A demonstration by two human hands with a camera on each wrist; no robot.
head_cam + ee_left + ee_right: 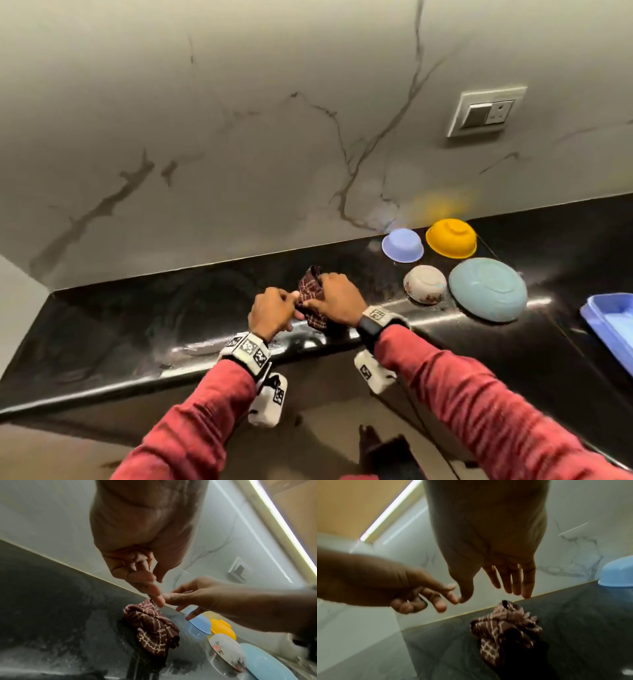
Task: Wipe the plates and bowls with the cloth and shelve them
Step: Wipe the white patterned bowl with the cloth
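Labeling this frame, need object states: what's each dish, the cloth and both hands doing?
cloth: crumpled on the counter, not gripped
lavender bowl: upside down
yellow bowl: upside down
floral bowl: upside down
light blue plate: face down
left hand: above cloth, holding nothing
right hand: above cloth, fingers extended

Home kitchen: black stone countertop (171, 318) against a marble-veined wall (239, 137), a wall socket (485, 112), and 3 upturned bowls (402, 245) beside 1 plate (487, 289).
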